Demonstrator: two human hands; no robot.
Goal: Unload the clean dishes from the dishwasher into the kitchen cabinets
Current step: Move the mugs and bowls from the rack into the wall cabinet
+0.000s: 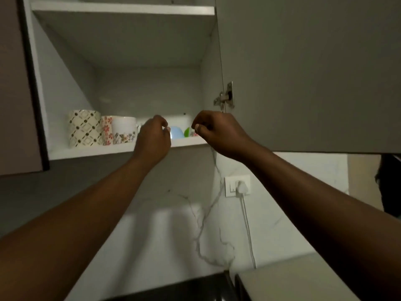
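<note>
Both hands raised at cabinet shelf (121, 151) edge. Left hand (153, 135) curled, right hand (213, 132) pinched; contents of either not discernible. Mugs (104, 131) grouped leftward, likely reserving space for bowls (181, 131).

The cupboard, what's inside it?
On the bottom shelf: a patterned mug, a red-flowered cup, a white floral mug, something blue and something green. Both hands hide the rest.
</note>
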